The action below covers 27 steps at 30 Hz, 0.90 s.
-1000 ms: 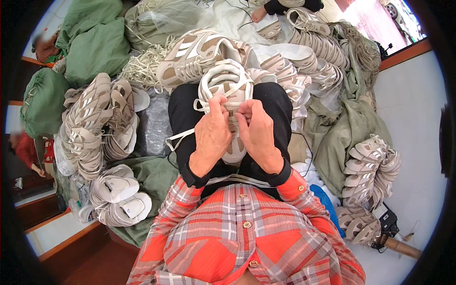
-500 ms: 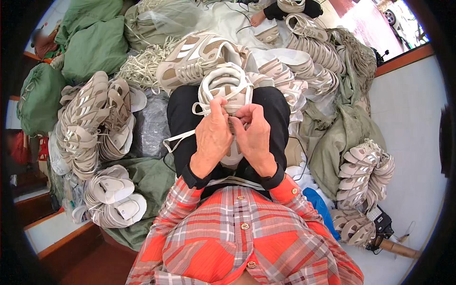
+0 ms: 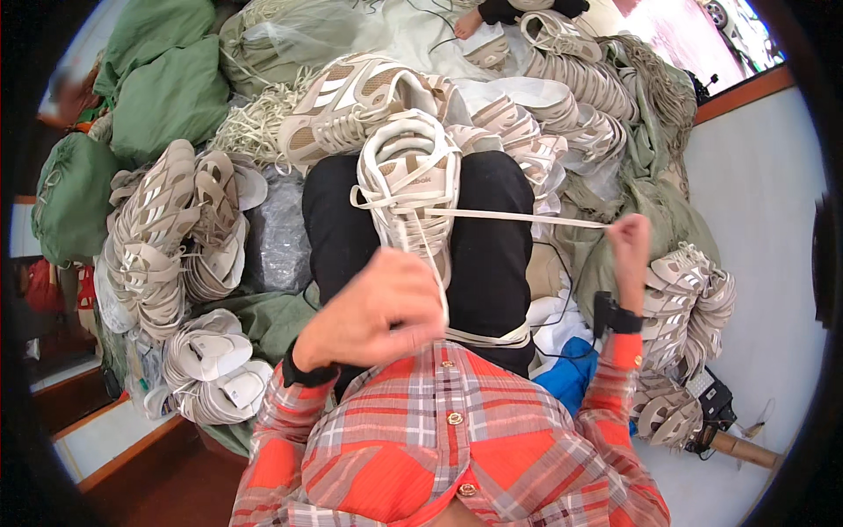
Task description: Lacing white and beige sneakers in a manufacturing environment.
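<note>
A: Shoe (image 3: pixel 413 189) – cream and beige, lace (image 3: pixel 518 217) off-white. Trousers (image 3: pixel 492 246)?
B: Black. Shirt (image 3: pixel 439 448) – orange-red plaid with grey and white. Sacks (image 3: pixel 167 88) green, wristband (image 3: pixel 615 318) black.

The shoe (image 3: pixel 411 189) on your lap looks like matt cream and tan synthetic panels with a mesh-like weave, and its lace (image 3: pixel 518 216) is flat woven cloth, dull and off-white. Your trousers (image 3: pixel 496 237) are plain black cloth, your shirt (image 3: pixel 439 448) soft checked cloth with small glossy buttons. The sacks (image 3: pixel 167 92) to your left are matt green fabric. A clear bag (image 3: pixel 281 237) beside your knee is crinkled, shiny plastic film. The stacked uppers (image 3: pixel 158 237) look smooth and matt. The floor (image 3: pixel 764 202) on your right is smooth and pale, edged with wood
</note>
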### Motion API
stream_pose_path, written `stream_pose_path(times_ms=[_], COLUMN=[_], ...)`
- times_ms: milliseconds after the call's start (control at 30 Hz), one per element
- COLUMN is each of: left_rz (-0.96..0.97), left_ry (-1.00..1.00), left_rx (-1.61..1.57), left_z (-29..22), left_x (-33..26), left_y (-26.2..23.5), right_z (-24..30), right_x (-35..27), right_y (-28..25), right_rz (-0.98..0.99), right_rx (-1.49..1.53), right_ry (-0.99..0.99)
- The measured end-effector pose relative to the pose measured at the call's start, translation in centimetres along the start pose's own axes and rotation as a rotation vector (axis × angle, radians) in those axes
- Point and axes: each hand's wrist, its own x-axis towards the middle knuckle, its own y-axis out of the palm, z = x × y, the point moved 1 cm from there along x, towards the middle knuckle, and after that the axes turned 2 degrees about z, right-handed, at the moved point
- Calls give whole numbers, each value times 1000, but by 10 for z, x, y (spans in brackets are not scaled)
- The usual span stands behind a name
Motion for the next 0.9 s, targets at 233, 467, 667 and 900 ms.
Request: stream_pose_path(times_ms=[233,467,667,900], left_rz=[-155,-221,-435,-191], left_ry=[-281,-482,-428,-356], left_rx=[144,259,491,584], left_z=[-14,-13,21,64], left_x=[-33,-39,-12,45], left_y=[-5,-4,6,56], right_z=[166,172,7,-30], right_x=[-1,10,39,27], right_y=[120,103,-92,-153], right_rz=[515,917,128,-406], right_rx=[-35,36,-728,695], right_ry=[-22,331,141,395])
